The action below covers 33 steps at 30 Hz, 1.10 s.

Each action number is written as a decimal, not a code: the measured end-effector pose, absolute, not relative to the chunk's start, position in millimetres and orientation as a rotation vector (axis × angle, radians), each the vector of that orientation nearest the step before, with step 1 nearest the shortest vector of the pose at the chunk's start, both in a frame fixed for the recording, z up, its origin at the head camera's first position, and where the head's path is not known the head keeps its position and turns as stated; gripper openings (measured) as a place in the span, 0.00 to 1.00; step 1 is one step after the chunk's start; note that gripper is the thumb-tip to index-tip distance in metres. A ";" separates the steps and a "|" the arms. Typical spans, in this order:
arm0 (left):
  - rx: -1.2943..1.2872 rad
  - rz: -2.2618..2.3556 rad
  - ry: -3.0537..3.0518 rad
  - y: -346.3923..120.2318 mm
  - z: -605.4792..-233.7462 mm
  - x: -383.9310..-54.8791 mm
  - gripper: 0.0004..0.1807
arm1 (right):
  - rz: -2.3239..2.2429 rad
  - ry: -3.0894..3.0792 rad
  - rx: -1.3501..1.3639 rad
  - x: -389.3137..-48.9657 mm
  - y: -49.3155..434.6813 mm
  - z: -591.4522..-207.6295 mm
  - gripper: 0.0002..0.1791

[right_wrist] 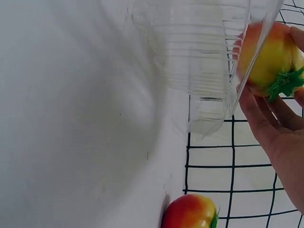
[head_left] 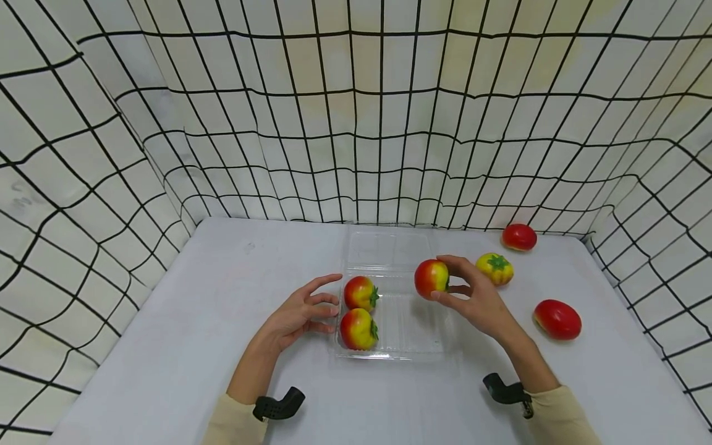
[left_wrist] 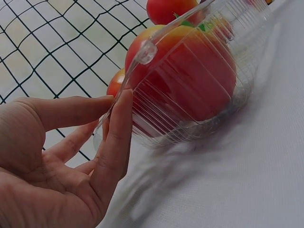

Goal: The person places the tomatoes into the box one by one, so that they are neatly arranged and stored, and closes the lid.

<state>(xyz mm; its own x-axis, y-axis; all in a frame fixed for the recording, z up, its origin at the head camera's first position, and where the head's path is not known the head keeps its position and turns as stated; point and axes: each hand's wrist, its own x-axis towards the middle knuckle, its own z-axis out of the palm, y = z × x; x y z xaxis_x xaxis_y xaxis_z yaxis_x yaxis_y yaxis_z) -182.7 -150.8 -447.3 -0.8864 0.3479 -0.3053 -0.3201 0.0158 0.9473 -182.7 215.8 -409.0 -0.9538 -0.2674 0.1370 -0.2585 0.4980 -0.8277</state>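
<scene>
A clear plastic container (head_left: pixel 408 337) lies on the table with its lid (head_left: pixel 384 250) folded back. Two red-and-yellow toy tomatoes with green leaves, a rear one (head_left: pixel 358 292) and a front one (head_left: pixel 358 329), sit along its left side. My left hand (head_left: pixel 297 315) is at the left wall; in the left wrist view, thumb and finger pinch the container's rim (left_wrist: pixel 145 52). My right hand (head_left: pixel 475 300) holds another toy tomato (head_left: pixel 431 279) by fingers and thumb, over the container's right rear part. In the right wrist view, green leaves show on this held tomato (right_wrist: pixel 270 57).
To the right lie a yellow toy tomato (head_left: pixel 495 269), a red one behind it (head_left: pixel 519 237) and a red one nearer the front (head_left: pixel 558 319). Black netting (head_left: pixel 384 136) over pale walls encloses the white table (head_left: pixel 222 278) at the back and sides.
</scene>
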 end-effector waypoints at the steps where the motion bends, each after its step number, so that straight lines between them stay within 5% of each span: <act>1: 0.029 1.921 1.842 -150.8 -447.4 -182.9 0.39 | -1.497 2.709 -0.477 -182.9 215.2 -409.5 0.39; 33: 0.027 1.918 1.847 -148.5 -446.6 -184.8 0.38 | -1.563 2.617 -0.455 -187.0 188.5 -419.9 0.38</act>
